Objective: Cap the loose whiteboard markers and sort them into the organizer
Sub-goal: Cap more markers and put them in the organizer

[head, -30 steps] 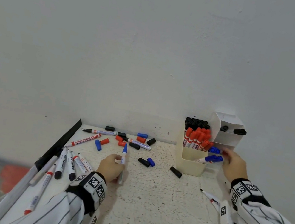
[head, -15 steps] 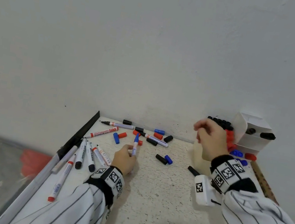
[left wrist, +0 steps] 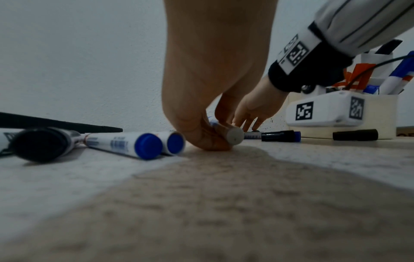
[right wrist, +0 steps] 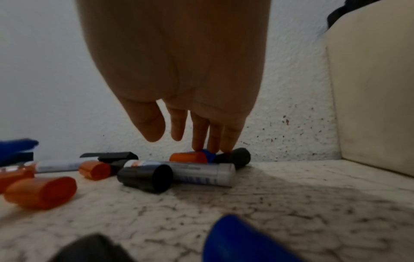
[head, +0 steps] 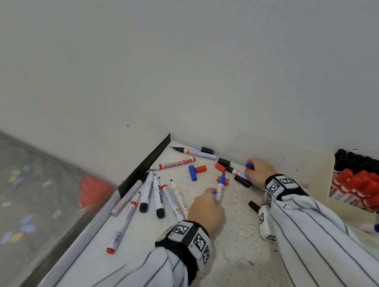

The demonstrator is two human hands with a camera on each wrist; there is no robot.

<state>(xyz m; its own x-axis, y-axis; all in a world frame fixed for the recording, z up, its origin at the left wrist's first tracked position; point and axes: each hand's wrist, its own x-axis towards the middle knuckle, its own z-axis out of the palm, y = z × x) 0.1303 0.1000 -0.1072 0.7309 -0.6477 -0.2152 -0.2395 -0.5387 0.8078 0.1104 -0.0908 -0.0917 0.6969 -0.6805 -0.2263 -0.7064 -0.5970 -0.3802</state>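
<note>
Left hand (head: 207,209): grips blue marker (head: 220,186), uncapped, long axis pointing away toward the wall. Right hand (head: 258,172), beyond it: straight fingertips (right wrist: 212,141) touching blue cap (head: 249,166) by the wall. Organizer (head: 349,209): far right.

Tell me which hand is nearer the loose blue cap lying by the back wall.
Right. The right hand reaches over the blue cap at the wall, fingertips on it. The left hand sits farther forward, gripping a blue-tipped marker.
</note>
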